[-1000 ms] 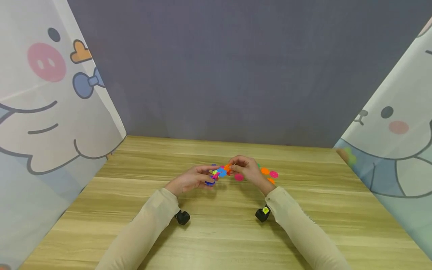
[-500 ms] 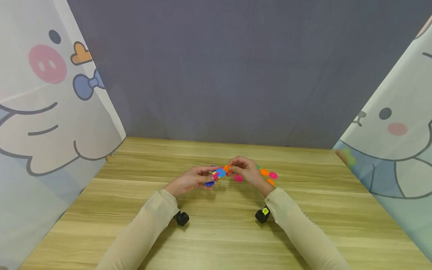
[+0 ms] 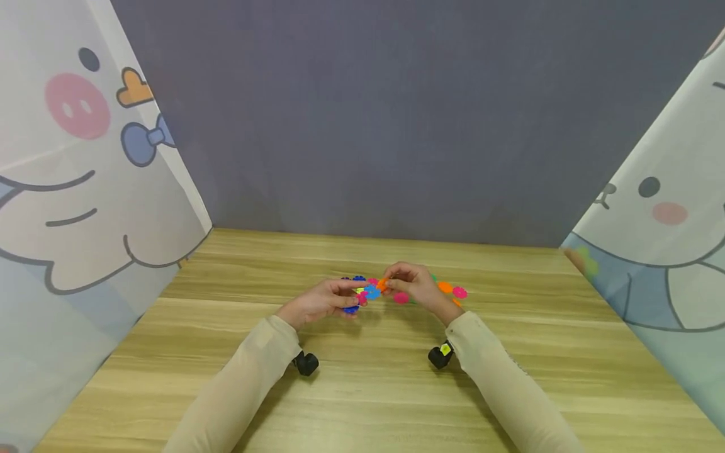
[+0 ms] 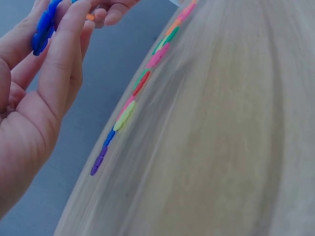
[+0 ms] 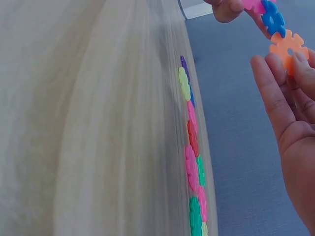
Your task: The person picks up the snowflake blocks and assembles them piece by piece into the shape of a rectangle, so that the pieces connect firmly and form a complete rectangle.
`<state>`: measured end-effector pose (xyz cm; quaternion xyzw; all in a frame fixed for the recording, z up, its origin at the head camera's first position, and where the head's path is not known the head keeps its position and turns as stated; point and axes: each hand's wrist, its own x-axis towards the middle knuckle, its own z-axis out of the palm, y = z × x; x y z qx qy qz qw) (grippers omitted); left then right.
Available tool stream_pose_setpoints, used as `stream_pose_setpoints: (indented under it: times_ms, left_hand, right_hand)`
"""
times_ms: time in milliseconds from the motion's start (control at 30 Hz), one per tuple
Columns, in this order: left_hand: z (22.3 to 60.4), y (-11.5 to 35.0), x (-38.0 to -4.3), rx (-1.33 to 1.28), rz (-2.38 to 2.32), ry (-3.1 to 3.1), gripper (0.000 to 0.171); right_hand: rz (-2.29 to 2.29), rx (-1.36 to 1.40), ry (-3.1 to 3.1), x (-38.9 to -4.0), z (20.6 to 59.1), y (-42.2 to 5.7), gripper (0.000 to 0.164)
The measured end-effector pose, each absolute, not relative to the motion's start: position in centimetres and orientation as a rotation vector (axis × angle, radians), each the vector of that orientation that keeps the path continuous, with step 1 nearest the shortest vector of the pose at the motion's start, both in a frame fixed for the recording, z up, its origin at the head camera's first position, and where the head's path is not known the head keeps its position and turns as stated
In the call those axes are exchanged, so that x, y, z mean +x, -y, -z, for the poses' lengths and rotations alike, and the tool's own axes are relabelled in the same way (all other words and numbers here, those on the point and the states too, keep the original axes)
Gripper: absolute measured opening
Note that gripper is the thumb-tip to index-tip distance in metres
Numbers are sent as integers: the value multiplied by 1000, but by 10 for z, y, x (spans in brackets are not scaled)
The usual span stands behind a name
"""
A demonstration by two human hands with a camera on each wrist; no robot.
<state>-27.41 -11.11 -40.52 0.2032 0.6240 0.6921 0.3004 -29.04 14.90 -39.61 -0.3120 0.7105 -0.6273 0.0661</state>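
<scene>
In the head view my left hand (image 3: 323, 301) pinches a small group of snowflake-shaped plastic discs between thumb and fingers. A pink disc (image 3: 362, 297) and a light blue disc (image 3: 371, 292) show at its fingertips, and a dark blue disc (image 4: 45, 27) is by the fingers in the left wrist view. My right hand (image 3: 416, 284) pinches an orange disc (image 5: 284, 48) between thumb and fingers. In the right wrist view the orange disc's notched edge meets the blue disc (image 5: 273, 20), which adjoins a pink one. Both hands are raised above the table.
Loose discs lie flat on the wooden table (image 3: 362, 390) around the hands: a pink disc (image 3: 401, 297) between them, an orange disc (image 3: 445, 287) and another pink disc (image 3: 460, 292) beyond the right wrist. A grey panel (image 3: 362, 126) stands behind the table, with printed cloth on both sides.
Both hands stay nearly in place. The orange and light blue discs have tilted slightly between the fingertips, and more dark blue discs show past the left fingers.
</scene>
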Motion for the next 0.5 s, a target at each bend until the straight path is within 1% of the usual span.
stream_pose_setpoints:
  times_ms: [167, 500]
  left_hand:
    - [405, 112, -274, 562, -1830, -1656, 53]
    - [402, 108, -274, 517, -1847, -1672, 53]
  right_hand:
    - [1879, -944, -2158, -291, 397, -149, 10]
    - [1903, -1064, -2227, -289, 397, -148, 10]
